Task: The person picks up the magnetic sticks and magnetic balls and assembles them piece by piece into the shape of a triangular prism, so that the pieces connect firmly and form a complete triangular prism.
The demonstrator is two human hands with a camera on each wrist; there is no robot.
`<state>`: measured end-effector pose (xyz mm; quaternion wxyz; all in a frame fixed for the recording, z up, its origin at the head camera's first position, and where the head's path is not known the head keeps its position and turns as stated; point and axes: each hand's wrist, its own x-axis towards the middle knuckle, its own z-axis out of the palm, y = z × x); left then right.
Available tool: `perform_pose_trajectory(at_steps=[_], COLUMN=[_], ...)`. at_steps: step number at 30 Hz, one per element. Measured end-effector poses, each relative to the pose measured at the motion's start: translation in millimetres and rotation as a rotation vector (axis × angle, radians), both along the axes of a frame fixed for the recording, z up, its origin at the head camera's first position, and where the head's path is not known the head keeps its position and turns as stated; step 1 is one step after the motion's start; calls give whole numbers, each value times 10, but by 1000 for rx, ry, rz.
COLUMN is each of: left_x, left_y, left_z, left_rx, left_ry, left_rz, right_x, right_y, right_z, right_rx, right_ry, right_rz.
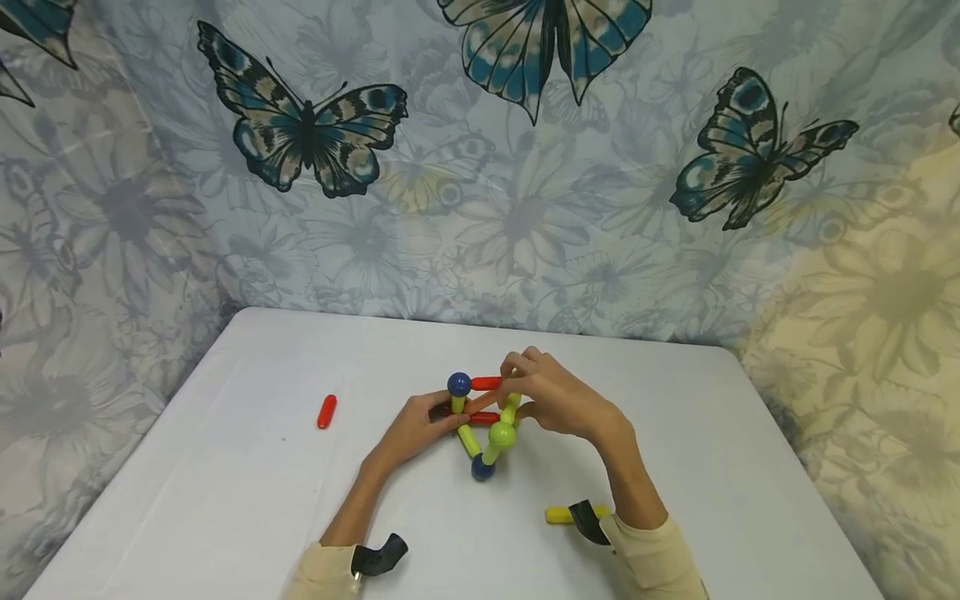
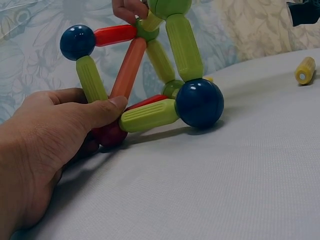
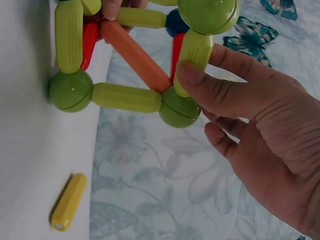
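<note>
A frame of magnetic building sticks and balls stands on the white table between both hands. My left hand (image 1: pixel 420 429) grips its lower left corner, thumb over the end of the orange stick (image 2: pixel 129 70) beside a dark red ball (image 2: pixel 111 137). At the upper far corner, my right hand (image 1: pixel 566 400) pinches a light green stick (image 3: pixel 196 50) just by a green ball (image 3: pixel 179 109). A blue ball (image 2: pixel 200 103) rests on the table at the near corner, with another blue ball (image 1: pixel 459 384) up at the left. The left fingertips are hidden behind the frame.
A loose red stick (image 1: pixel 327 412) lies to the left on the white table (image 1: pixel 225 483). Near the right forearm lies a yellow stick (image 1: pixel 558 515), partly covered by a black wrist strap (image 1: pixel 588 523). Butterfly-patterned cloth (image 1: pixel 480 250) hangs behind the table's far edge.
</note>
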<state>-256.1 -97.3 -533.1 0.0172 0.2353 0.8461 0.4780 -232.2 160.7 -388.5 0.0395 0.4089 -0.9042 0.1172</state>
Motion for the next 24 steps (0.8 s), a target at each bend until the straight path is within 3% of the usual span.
perform_pose_trajectory(at_steps=[4, 7, 9, 13, 16, 21, 24], left_x=[13, 19, 22, 54, 49, 17, 11], left_y=[27, 27, 19, -19, -23, -8, -31], left_z=[24, 26, 26, 13, 2, -3, 61], left_rx=[4, -2, -6, -13, -14, -21, -25], left_ry=[4, 10, 13, 33, 38, 23, -21], left_rz=[-2, 6, 8, 16, 16, -10, -57], right_x=[16, -5, -57, -208, -306, -382, -392], right_y=[57, 99, 131, 161, 176, 191, 186], right_z=[13, -5, -68, -292, -462, -613, -630], right_rx=[-5, -28, -66, -139, -162, -94, -57], right_ry=[-11, -81, -183, -471, -605, -678, -683], right_rz=[-44, -101, -136, -177, -197, -222, -231])
